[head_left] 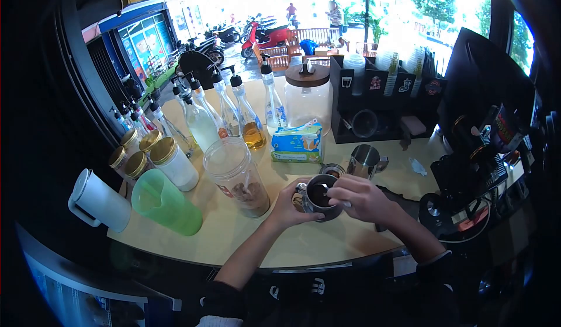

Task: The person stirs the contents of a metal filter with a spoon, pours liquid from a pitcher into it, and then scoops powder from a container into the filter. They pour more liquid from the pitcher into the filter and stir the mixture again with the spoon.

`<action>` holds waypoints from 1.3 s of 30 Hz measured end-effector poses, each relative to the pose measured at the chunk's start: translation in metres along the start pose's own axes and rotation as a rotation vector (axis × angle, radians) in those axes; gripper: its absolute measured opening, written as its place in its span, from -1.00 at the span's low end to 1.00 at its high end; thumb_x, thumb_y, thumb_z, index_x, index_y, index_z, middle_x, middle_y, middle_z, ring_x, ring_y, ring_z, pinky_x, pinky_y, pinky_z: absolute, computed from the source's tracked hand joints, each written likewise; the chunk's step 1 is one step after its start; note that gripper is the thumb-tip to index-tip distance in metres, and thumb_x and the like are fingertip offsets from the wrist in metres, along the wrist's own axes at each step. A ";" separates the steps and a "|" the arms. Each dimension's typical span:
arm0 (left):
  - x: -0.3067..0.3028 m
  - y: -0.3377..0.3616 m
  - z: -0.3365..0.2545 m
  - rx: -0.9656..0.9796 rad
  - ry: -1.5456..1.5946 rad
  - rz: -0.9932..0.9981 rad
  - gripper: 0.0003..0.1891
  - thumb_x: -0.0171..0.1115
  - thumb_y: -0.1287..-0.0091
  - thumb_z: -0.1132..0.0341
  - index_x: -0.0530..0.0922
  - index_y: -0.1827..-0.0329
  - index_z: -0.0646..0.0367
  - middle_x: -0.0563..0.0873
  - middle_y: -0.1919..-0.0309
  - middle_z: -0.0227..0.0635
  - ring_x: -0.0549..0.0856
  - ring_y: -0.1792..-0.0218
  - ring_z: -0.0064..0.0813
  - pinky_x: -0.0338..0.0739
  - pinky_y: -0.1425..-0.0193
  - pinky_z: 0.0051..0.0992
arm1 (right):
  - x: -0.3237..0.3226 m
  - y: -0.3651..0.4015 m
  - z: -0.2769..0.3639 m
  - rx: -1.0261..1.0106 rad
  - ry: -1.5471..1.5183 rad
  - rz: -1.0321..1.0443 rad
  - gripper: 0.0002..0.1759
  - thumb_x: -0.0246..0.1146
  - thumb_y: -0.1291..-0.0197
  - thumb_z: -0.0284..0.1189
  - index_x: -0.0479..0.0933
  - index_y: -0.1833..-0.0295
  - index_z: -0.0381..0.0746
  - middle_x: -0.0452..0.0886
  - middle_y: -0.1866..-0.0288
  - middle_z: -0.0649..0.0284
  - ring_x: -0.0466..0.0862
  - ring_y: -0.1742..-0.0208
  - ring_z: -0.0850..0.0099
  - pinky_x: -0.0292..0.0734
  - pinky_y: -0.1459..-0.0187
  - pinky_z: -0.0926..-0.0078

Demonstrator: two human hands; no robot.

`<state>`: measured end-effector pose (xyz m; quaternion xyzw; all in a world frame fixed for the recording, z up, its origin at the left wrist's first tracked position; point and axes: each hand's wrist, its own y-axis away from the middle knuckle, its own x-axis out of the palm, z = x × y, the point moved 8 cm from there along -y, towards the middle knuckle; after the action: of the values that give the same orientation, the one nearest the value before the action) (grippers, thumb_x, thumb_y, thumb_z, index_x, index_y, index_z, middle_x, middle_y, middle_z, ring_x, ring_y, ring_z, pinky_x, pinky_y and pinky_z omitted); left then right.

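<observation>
My left hand (287,209) is closed round the side of a dark, shiny metal cup (315,211) near the front of the counter. Dark contents show inside it. Above the cup's mouth, my right hand (363,198) pinches what looks like a spoon (345,203), mostly hidden by the fingers. Just behind the cup lies a small round dish (332,170). A steel pitcher (363,161) stands behind my right hand. To the left of my left hand is a tall clear plastic jar (234,172) with brown powder and a scoop inside.
A green jug (166,204) and a white jug (100,201) stand at the left. Behind them are gold-lidded jars (174,163) and several pump bottles (248,117). A tissue pack (297,143), lidded glass jar (308,102) and black cup organizer (385,114) line the back.
</observation>
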<state>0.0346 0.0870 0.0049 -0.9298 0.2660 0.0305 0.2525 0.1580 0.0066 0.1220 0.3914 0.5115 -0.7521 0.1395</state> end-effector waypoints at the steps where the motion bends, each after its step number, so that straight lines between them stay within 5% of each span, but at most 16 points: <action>1: -0.001 0.000 -0.001 0.000 -0.001 -0.002 -0.20 0.68 0.21 0.24 0.50 -0.17 0.26 0.67 -0.04 -0.20 0.65 -0.09 -0.40 0.49 -0.25 -0.38 | 0.001 0.002 0.002 -0.004 -0.022 -0.007 -0.83 0.35 -0.13 -0.48 0.53 0.20 -0.27 0.52 0.36 0.19 0.57 0.35 0.24 0.50 0.32 0.33; 17: -0.001 -0.002 -0.009 0.031 -0.064 0.000 -0.16 0.69 0.23 0.23 0.48 -0.20 0.25 0.66 -0.08 -0.20 0.65 -0.12 -0.39 0.48 -0.27 -0.37 | -0.002 0.001 -0.006 0.076 -0.169 -0.005 -0.88 0.30 -0.20 -0.48 0.54 0.20 -0.28 0.54 0.36 0.17 0.58 0.35 0.23 0.49 0.31 0.31; 39: -0.001 -0.001 -0.010 0.037 -0.056 -0.018 -0.20 0.69 0.23 0.23 0.50 -0.14 0.26 0.66 -0.06 -0.18 0.65 -0.11 -0.37 0.49 -0.26 -0.36 | -0.009 -0.004 0.006 0.046 0.024 -0.016 -0.84 0.33 -0.16 -0.46 0.46 0.27 -0.23 0.49 0.39 0.24 0.56 0.36 0.24 0.50 0.33 0.31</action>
<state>0.0336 0.0834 0.0141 -0.9261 0.2511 0.0492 0.2773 0.1586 0.0013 0.1320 0.3994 0.4988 -0.7600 0.1186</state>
